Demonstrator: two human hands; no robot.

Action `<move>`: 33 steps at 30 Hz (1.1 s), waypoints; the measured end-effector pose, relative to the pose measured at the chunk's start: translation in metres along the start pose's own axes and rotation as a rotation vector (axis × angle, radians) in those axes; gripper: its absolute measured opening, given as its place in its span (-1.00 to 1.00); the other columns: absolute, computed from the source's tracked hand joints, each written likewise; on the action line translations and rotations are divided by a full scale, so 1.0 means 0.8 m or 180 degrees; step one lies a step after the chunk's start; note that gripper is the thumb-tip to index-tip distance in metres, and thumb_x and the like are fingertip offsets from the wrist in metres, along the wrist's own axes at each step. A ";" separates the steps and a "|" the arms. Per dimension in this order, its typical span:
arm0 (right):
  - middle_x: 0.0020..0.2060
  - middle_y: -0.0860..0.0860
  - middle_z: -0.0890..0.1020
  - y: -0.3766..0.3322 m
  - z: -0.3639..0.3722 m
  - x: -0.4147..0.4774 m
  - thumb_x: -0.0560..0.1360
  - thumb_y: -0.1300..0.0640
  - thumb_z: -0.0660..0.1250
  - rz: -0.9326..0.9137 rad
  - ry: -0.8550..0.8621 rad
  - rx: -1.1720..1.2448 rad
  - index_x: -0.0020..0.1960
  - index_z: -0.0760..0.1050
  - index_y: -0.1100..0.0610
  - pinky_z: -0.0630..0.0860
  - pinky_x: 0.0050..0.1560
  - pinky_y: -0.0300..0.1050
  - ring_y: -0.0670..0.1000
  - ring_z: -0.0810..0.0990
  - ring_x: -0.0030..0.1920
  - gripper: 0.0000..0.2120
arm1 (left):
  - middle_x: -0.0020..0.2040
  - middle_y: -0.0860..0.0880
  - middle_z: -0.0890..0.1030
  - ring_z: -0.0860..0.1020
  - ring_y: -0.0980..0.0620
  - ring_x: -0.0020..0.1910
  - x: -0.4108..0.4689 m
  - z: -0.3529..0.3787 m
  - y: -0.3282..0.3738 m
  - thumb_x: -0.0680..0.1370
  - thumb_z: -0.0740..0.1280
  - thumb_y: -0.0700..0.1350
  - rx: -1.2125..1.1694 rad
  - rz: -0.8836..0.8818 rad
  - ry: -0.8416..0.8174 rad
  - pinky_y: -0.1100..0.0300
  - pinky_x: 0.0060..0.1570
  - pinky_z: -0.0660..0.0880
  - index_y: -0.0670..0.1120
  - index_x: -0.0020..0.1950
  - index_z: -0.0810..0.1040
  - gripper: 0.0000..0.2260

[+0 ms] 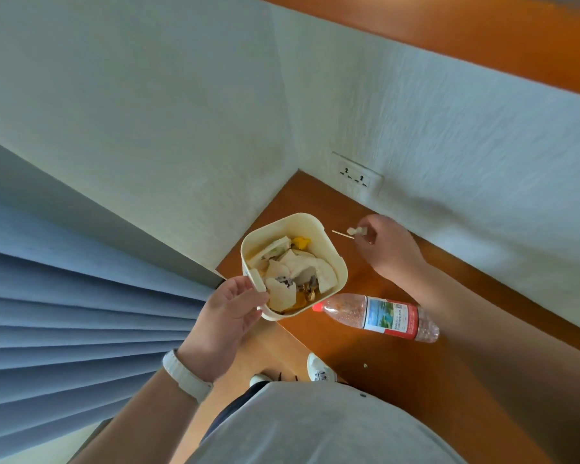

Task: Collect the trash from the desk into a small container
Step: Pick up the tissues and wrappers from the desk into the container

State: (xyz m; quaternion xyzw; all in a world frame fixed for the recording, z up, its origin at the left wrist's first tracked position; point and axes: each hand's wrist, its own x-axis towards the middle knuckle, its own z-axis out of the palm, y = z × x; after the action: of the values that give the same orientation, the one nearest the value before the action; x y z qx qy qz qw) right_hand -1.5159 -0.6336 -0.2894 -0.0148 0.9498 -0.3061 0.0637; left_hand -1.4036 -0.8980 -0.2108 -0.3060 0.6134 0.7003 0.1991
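A small cream bin [329,236] filled with crumpled tissue, peel and other scraps hangs at the desk's left corner, tilted toward me. My left hand [230,316] grips its near rim by a tab. To the right of the bin, my right hand [387,246] pinches a thin wooden stick [340,234] and a small white scrap [356,231], held just above the orange desk [399,363].
An empty plastic bottle [379,316] with a red cap lies on its side on the desk below the bin. A tiny crumb [365,365] sits nearer me. A wall socket [355,175] is in the corner; blue curtains [64,313] hang at left.
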 end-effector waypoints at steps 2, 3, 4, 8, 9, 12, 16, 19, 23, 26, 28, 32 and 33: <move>-0.10 -0.08 0.56 -0.030 -0.027 -0.012 0.54 0.06 0.32 -0.0448 0.0341 0.0309 0.11 0.53 0.07 0.54 -0.17 -0.17 -0.10 0.53 -0.18 -0.82 | 0.11 -0.14 0.73 0.70 -0.08 0.13 0.000 0.003 -0.001 0.58 0.37 -0.24 0.0074 -0.0004 -0.0035 0.06 0.14 0.59 -0.13 0.21 0.58 -0.79; -0.12 -0.08 0.56 -0.046 -0.040 -0.018 0.52 0.09 0.34 -0.0745 0.0432 0.0400 0.10 0.54 0.10 0.54 -0.21 -0.17 -0.10 0.52 -0.22 -0.83 | 0.11 -0.13 0.73 0.69 -0.08 0.14 0.000 0.004 -0.001 0.58 0.37 -0.24 0.0106 -0.0004 -0.0052 0.06 0.15 0.59 -0.13 0.21 0.58 -0.79; -0.15 -0.07 0.55 -0.062 -0.051 -0.024 0.51 0.11 0.34 -0.1024 0.0444 0.0433 0.07 0.55 0.12 0.54 -0.26 -0.16 -0.10 0.51 -0.26 -0.84 | 0.12 -0.13 0.73 0.68 -0.09 0.16 0.000 0.006 -0.001 0.58 0.38 -0.23 0.0131 -0.0005 -0.0074 0.05 0.17 0.59 -0.12 0.22 0.58 -0.79; -0.17 -0.08 0.53 -0.116 -0.064 -0.033 0.51 0.12 0.34 -0.1703 -0.0120 0.0038 0.04 0.55 0.12 0.38 -0.38 -0.22 -0.12 0.46 -0.34 -0.87 | 0.13 -0.14 0.71 0.67 -0.10 0.17 -0.004 0.012 0.001 0.58 0.37 -0.25 0.0146 0.0009 -0.0128 0.06 0.19 0.57 -0.14 0.19 0.58 -0.80; -0.16 -0.09 0.53 -0.126 -0.060 -0.033 0.52 0.12 0.33 -0.1787 -0.0260 -0.0139 0.06 0.54 0.11 0.35 -0.37 -0.24 -0.13 0.46 -0.34 -0.86 | 0.13 -0.15 0.71 0.67 -0.10 0.17 -0.005 0.012 0.002 0.58 0.37 -0.26 0.0126 0.0015 -0.0132 0.09 0.16 0.58 -0.15 0.19 0.58 -0.81; -0.08 -0.07 0.56 -0.146 -0.042 -0.030 0.54 0.11 0.28 -0.1999 -0.0565 -0.0593 0.09 0.53 0.10 0.40 -0.35 -0.24 -0.11 0.48 -0.26 -0.84 | 0.11 -0.14 0.73 0.68 -0.09 0.15 -0.009 0.011 0.006 0.58 0.36 -0.25 0.0126 0.0069 -0.0162 0.15 0.10 0.57 -0.16 0.18 0.58 -0.82; -0.11 -0.05 0.57 -0.165 -0.022 -0.031 0.53 0.05 0.28 -0.2301 -0.0717 -0.0880 0.07 0.53 0.11 0.24 -0.36 -0.33 -0.05 0.53 -0.18 -0.82 | 0.11 -0.17 0.72 0.68 -0.10 0.15 -0.014 0.000 0.005 0.58 0.36 -0.24 0.0135 0.0129 -0.0186 0.12 0.13 0.57 -0.18 0.19 0.58 -0.81; -0.10 -0.08 0.56 -0.171 -0.021 -0.029 0.54 0.02 0.28 -0.2302 -0.0717 -0.0667 0.11 0.51 0.08 0.41 -0.33 -0.25 -0.07 0.52 -0.20 -0.80 | 0.14 -0.19 0.71 0.68 -0.11 0.14 -0.016 -0.009 0.003 0.58 0.37 -0.23 0.0142 0.0131 -0.0155 0.19 0.03 0.60 -0.20 0.21 0.57 -0.79; -0.17 -0.10 0.51 -0.148 -0.040 -0.024 0.54 0.04 0.28 -0.2056 -0.0313 -0.0314 0.12 0.53 0.10 0.33 -0.39 -0.23 -0.16 0.41 -0.35 -0.79 | 0.16 -0.19 0.70 0.68 -0.11 0.15 -0.015 -0.020 0.000 0.58 0.37 -0.24 -0.0014 0.0091 -0.0076 0.15 0.06 0.60 -0.19 0.21 0.57 -0.79; -0.12 -0.08 0.54 -0.103 -0.047 -0.013 0.54 0.04 0.29 -0.1392 -0.0010 -0.0412 0.13 0.54 0.08 0.50 -0.29 -0.12 -0.08 0.52 -0.26 -0.80 | 0.10 -0.17 0.72 0.71 -0.04 0.06 -0.014 -0.028 -0.001 0.58 0.36 -0.26 -0.0117 0.0070 -0.0013 0.17 0.02 0.59 -0.17 0.16 0.59 -0.84; -0.03 -0.07 0.56 -0.060 -0.038 0.001 0.55 0.02 0.29 -0.0803 -0.0113 -0.0722 0.17 0.52 0.05 0.52 -0.19 -0.10 -0.04 0.56 -0.16 -0.77 | 0.06 -0.17 0.73 0.71 -0.02 0.01 -0.013 -0.031 -0.002 0.58 0.35 -0.29 -0.0160 0.0045 0.0045 0.17 -0.01 0.58 -0.18 0.13 0.59 -0.85; 0.03 -0.01 0.56 0.026 -0.006 0.019 0.53 0.00 0.27 0.0129 -0.0719 -0.1102 0.22 0.51 0.06 0.55 -0.09 -0.06 0.01 0.56 -0.08 -0.70 | 0.08 -0.17 0.72 0.69 -0.06 0.06 -0.010 -0.034 -0.004 0.57 0.35 -0.29 -0.0124 0.0016 0.0117 0.12 0.05 0.56 -0.18 0.14 0.60 -0.84; 0.02 -0.01 0.55 0.042 0.001 0.019 0.54 -0.01 0.26 0.0247 -0.0782 -0.1133 0.23 0.50 0.07 0.56 -0.10 -0.06 -0.01 0.56 -0.10 -0.69 | 0.09 -0.18 0.72 0.68 -0.08 0.07 -0.010 -0.034 -0.004 0.58 0.35 -0.28 -0.0103 0.0013 0.0119 0.10 0.07 0.56 -0.17 0.15 0.60 -0.83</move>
State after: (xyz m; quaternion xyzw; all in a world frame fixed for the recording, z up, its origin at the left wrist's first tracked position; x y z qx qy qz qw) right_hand -1.5307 -0.6081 -0.3113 -0.0264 0.9738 -0.1267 0.1871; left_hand -1.3907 -0.9234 -0.2096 -0.3211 0.6062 0.7047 0.1812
